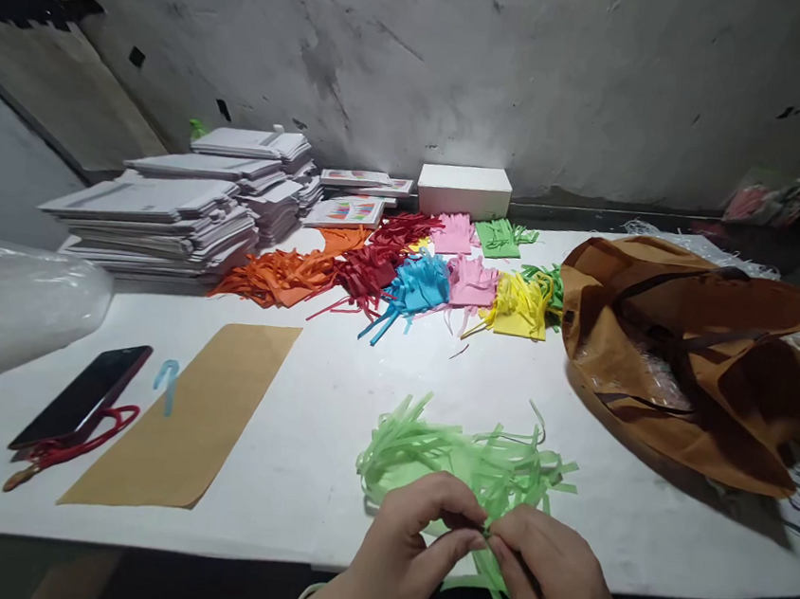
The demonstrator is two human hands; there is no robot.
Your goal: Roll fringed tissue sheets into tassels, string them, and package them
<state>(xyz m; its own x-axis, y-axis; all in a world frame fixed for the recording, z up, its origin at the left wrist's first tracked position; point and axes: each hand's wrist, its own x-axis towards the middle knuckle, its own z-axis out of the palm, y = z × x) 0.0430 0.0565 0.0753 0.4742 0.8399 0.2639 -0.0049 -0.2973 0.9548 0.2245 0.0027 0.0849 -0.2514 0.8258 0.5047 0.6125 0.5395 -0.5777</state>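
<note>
A loose heap of light green paper strips [460, 449] lies near the front edge of the white table [331, 407]. My left hand [410, 539] and my right hand [548, 582] meet just in front of the heap. Both pinch the same green strip between thumb and fingertips at about the middle. A length of that strip hangs down past the table edge below my right hand.
Fringed paper piles in orange [277, 277], red [375, 264], blue [416, 287], pink [470, 278], yellow [517, 307] and green [499, 237] lie at the back. Also here: a brown bag [687, 349], a brown envelope [194, 416], a phone [82, 395], stacked white cards [165, 218], a white box [464, 190].
</note>
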